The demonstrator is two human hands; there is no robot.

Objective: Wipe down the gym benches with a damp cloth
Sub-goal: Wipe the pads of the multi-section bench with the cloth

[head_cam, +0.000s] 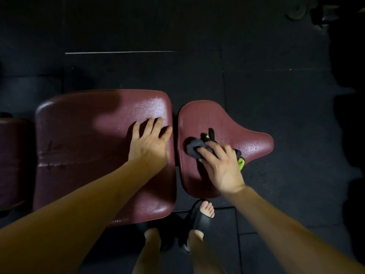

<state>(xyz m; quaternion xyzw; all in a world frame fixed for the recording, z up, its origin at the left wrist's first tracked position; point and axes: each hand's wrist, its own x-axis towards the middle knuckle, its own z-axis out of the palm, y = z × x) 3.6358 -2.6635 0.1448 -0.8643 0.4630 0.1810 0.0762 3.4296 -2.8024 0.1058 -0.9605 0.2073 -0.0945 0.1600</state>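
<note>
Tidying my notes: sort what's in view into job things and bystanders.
Job: dark cloth under the right hand; small seat pad; large bench pad, left hand flat on it.
Bystanders: black sandal; floor mats; weight plate.

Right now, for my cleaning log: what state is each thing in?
Large bench pad: glistens near its right edge, surface cracked at left.
Small seat pad: glistening, cloth on it.
Cloth: bunched, pressed on the seat pad.
Right hand: on the cloth.
Left hand: flat, fingers spread.
</note>
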